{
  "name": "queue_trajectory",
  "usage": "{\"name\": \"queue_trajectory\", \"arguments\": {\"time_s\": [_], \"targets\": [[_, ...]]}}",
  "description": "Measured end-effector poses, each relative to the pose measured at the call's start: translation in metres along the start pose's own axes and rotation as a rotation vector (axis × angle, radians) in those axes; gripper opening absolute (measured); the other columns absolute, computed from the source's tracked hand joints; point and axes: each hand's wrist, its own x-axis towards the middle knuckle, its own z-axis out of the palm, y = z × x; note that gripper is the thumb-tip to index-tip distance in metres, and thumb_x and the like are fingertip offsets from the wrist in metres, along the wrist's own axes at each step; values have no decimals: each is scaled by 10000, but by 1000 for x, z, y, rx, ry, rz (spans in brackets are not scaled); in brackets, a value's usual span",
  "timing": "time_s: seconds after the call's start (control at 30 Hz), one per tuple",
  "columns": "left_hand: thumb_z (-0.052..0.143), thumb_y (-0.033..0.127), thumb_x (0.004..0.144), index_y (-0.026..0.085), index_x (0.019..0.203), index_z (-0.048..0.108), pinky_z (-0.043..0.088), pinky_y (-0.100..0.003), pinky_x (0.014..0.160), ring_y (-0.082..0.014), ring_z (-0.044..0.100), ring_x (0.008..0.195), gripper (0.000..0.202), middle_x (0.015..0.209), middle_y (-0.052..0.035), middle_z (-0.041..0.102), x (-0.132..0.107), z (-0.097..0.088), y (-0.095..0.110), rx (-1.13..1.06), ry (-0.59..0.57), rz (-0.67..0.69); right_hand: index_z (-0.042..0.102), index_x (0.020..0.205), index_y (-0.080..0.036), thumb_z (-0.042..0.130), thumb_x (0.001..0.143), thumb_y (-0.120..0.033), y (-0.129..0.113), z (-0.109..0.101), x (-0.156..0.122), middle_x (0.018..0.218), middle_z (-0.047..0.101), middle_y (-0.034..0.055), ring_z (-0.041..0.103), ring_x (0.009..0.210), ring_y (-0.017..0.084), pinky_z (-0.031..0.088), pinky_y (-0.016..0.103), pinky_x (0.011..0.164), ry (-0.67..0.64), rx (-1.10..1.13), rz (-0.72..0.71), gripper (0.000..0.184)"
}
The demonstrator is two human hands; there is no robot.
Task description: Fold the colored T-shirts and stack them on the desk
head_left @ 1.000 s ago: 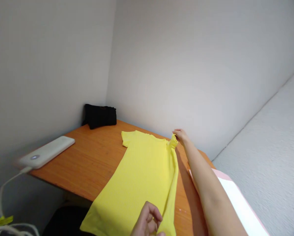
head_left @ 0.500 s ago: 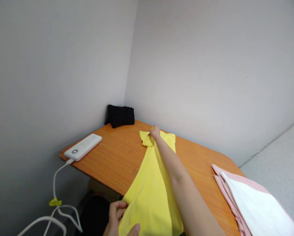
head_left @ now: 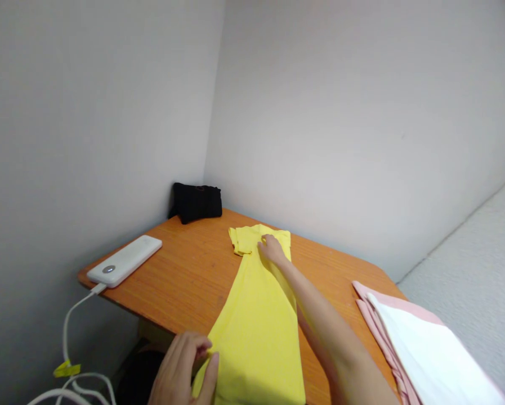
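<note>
Hands in view: two, both bare, both at one yellow shirt [head_left: 256,320], which runs from the centre of the frame down to the bottom edge, doubled lengthwise, sleeve layers at its upper left. Left hand [head_left: 183,368], bottom centre-left: thumb and forefinger curved about the shirt's near left edge, a gap showing between them; whether any cloth is pinched I cannot tell. Right hand [head_left: 272,248], mid-frame: fingers loosely bent on the upper part of the shirt, forearm crossing in from the lower right; its grip likewise cannot be told from where I stand. Under the shirt, one wooden table [head_left: 188,281]. Also on it: one black folded item [head_left: 198,202] left of centre, against the wall; one white power bank [head_left: 125,260] at left, display lit, one white cable [head_left: 65,332] plugged in and bearing one yellow tag [head_left: 67,369]; one pink-and-white cloth bundle [head_left: 425,343], lower right
</note>
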Motion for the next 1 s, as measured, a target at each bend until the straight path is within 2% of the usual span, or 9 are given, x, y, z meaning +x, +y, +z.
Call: {"name": "queue_trajectory", "arguments": {"time_s": [0.13,0.23,0.3,0.4,0.57,0.7,0.8,0.9,1.0], "targets": [[391,323,951,215,935,558,456,-346,830,-218,587,917,200,927,-54,625,65,7,23,118,-155,30,554,1212,-156,474,929,-371,-10,10,-23,1251,565,146,496,1169,271,361,365,987,40,-29,-52,365],[329,280,958,180,885,589,442,-377,849,-241,584,934,288,934,-90,632,89,17,30,305,-262,41,556,1193,-179,525,896,-435,-26,11,-30,1230,560,131,475,1148,282,351,380,980,72,-43,-158,394],[324,310,959,158,866,613,440,-410,845,-271,591,925,340,922,-125,638,84,23,32,450,-319,2,576,1139,-179,579,851,-416,-35,11,-30,1177,567,131,467,1121,293,354,390,965,55,-82,-207,372],[357,389,951,119,925,633,436,-456,848,-317,596,938,387,931,-166,641,62,24,35,585,-352,-107,594,1055,-167,607,818,-356,-42,12,-25,1111,567,136,468,1082,301,366,390,938,23,-145,-229,304],[413,394,932,143,976,625,436,-433,853,-302,582,966,331,999,-152,615,34,18,32,569,-360,-135,585,1025,-162,610,833,-367,-34,19,-19,1049,568,106,505,1018,250,386,323,887,20,-17,-248,282],[388,348,942,154,934,624,435,-433,841,-297,582,943,305,971,-140,606,23,19,26,536,-332,-110,588,912,-182,719,718,-403,-27,25,-16,966,582,65,522,920,217,383,286,805,59,145,-249,322],[372,344,948,167,882,620,428,-429,867,-291,590,944,312,963,-134,621,21,17,27,486,-362,-109,534,752,-201,605,780,-310,-28,29,-11,781,562,11,512,757,174,356,258,685,109,230,-177,133],[326,338,969,186,875,587,430,-383,871,-260,614,948,315,950,-110,645,22,11,32,368,-448,-154,465,714,-220,444,840,-255,-29,31,-3,662,499,-21,473,646,163,317,251,598,191,273,-51,133],[285,322,983,204,914,527,439,-325,812,-223,647,909,278,912,-77,669,24,6,37,251,-507,-230,431,746,-233,372,862,-252,-30,28,5,640,480,-23,480,635,174,316,254,573,270,316,73,131]]}}
